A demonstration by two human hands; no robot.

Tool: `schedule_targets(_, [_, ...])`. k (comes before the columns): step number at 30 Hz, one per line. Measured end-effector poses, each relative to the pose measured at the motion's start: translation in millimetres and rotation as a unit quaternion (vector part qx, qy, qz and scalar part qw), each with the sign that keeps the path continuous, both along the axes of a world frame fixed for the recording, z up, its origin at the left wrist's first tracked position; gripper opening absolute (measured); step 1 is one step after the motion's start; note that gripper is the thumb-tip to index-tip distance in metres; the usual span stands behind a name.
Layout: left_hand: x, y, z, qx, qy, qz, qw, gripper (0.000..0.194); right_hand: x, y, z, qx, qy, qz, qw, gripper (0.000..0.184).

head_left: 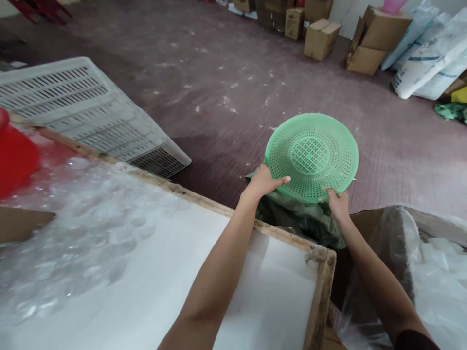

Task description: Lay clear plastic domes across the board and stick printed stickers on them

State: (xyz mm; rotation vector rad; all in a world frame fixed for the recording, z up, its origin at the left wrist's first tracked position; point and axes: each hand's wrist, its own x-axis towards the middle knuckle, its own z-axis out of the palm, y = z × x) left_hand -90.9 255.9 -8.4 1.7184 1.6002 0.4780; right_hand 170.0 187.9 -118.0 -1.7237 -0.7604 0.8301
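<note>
A round green plastic basket (312, 155) with a mesh bottom is held upside down beyond the table's far corner. My left hand (263, 181) grips its near left rim, fingers curled under and thumb along the edge. My right hand (337, 203) pinches the near right rim. Below the basket lies a dark green plastic bag (295, 218).
A white table (182, 272) with a wooden frame holds clear plastic pieces (73, 228) and a red container (14, 155). A white slotted crate (91, 112) leans at the left. A plastic-lined carton (419, 272) stands at the right. Cardboard boxes (321, 39) and white sacks (430, 63) line the far side.
</note>
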Motion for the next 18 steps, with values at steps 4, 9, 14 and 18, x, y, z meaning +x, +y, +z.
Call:
schedule_targets(4, [1,4,-4.6,-0.024,0.078,0.015,0.997,0.051,-12,-31,-19.9,-0.082,0.142,0.043,0.986,0.029])
schedule_targets(9, [-1,3,-11.8,-0.051,0.027,-0.060,0.997,0.031,-5,-67,-44.2,-0.102,0.106,0.021,0.989,0.034])
schedule_targets(14, [-6,-1,-11.3,-0.028,-0.069,0.005,0.997,0.043,31,-79,-48.1,-0.092,-0.045,-0.027,0.994,0.032])
schedule_targets(18, [2,3,7.3,-0.048,-0.418,0.093,0.902,0.034,54,-101,-47.4,-0.066,-0.188,0.016,0.980,0.024])
